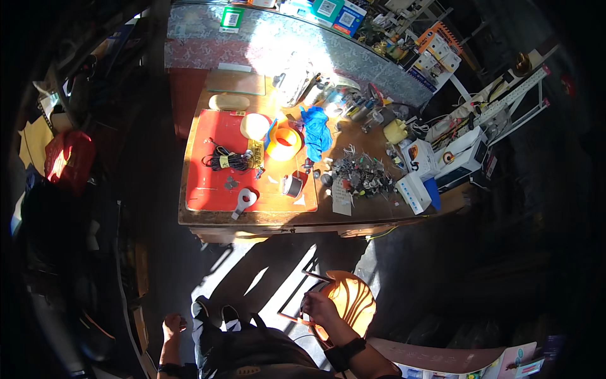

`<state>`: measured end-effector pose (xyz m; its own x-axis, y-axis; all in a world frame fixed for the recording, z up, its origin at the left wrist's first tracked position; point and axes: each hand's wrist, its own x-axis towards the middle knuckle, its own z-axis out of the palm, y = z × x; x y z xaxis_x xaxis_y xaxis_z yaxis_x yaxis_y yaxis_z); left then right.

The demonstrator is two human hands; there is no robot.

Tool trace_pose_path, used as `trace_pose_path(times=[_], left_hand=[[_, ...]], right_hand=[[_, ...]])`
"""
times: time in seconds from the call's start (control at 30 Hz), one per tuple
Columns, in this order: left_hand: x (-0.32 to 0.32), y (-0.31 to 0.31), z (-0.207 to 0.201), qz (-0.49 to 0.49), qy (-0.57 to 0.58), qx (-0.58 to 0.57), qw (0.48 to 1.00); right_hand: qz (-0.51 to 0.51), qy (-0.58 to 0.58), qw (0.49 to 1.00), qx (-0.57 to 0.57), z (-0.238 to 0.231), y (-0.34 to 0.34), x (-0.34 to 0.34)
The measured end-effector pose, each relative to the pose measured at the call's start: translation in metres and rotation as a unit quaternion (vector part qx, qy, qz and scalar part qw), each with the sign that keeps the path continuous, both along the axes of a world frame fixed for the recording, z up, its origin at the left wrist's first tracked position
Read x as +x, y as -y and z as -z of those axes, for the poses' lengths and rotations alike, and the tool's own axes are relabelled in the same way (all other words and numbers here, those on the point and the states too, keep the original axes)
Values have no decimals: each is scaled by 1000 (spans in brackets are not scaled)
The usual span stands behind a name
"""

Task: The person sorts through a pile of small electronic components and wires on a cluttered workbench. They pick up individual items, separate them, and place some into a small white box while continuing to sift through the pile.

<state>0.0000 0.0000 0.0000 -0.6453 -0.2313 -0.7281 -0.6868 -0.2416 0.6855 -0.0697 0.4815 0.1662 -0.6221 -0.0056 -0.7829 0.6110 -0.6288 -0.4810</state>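
Note:
My left hand point(174, 324), at the lower left, hangs beside my dark clothing with its fingers curled and nothing visible in them. My right hand point(320, 307) is closed at the left edge of an orange-seated chair point(355, 303). Thin chair frame bars stick out on both sides of this hand. What its fingers are wrapped round, if anything, is hidden. A dark band circles my right forearm. Both hands are well short of the wooden table point(252, 222).
On the table's red mat point(208, 189) lie a bundled black cable point(224, 159), a yellow tape roll point(283, 144) and a white tape roll point(247, 199). A blue cloth point(317, 132) and a heap of small parts point(363, 172) lie to their right. White boxes point(413, 192) stand at the table's right end.

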Motion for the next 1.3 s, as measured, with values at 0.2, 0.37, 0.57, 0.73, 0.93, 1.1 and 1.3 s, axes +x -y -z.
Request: trace_pose_path(times=[0.2, 0.37, 0.57, 0.73, 0.93, 1.1, 1.3], left_hand=[[-123, -122, -100, 150, -42, 18, 988], [-246, -244, -153, 293, -71, 126, 945], [-355, -389, -219, 407, -148, 160, 887], [-391, -466, -228, 444, -163, 127, 872], [-417, -546, -217, 378, -166, 27, 910], [-434, -641, -212, 370, -258, -216, 866], [-443, -713, -217, 514, -271, -318, 749]], right_hand=[[47, -40, 997, -42, -15, -61, -57], [136, -67, 988, -4, -42, -155, -106], [252, -93, 957, 111, -87, -269, -123], [216, -64, 950, 218, -75, -335, -155], [6, -85, 928, 363, -32, -426, -239], [-147, -173, 889, 397, -10, -502, -320], [-275, -226, 824, 440, -12, -527, -381]])
